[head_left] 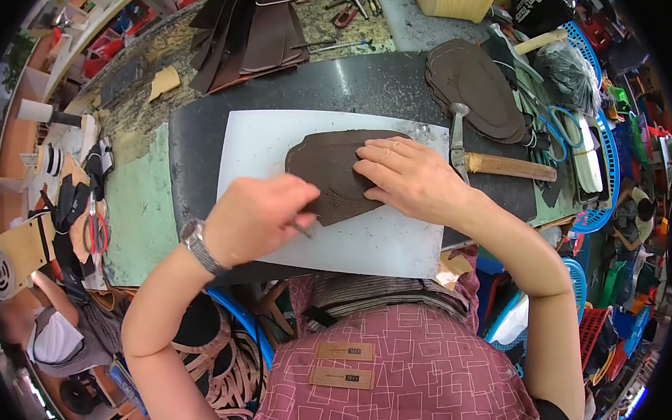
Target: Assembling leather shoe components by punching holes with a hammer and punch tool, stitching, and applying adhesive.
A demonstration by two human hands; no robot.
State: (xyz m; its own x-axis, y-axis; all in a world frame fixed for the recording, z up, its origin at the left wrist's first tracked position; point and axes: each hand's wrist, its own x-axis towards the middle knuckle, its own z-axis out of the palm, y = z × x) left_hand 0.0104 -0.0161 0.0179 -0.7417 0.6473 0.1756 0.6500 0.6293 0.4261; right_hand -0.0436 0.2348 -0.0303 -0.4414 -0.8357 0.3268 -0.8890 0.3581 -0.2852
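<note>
A dark brown leather piece (327, 163) with a curved, stitched-looking edge lies on a white board (259, 147). My right hand (415, 176) rests on its right part with fingers stretched flat, pressing it down. My left hand (259, 213), wearing a wristwatch on that arm, is closed at the leather's lower left edge. From under its fingers pokes a short thin dark tool (302, 229); most of it is hidden, so its kind cannot be told. Right of the board lies a hammer (508, 167) with a wooden handle, just beyond my right hand.
Beneath the board is a black slab (198, 194). Stacked brown leather pieces (474, 87) lie at the far right, leather strips (251, 28) at the far left. Red-handled scissors (96, 230) are on the left, blue-handled scissors (560, 131) by a blue basket (606, 173). Another person (56, 327) sits lower left.
</note>
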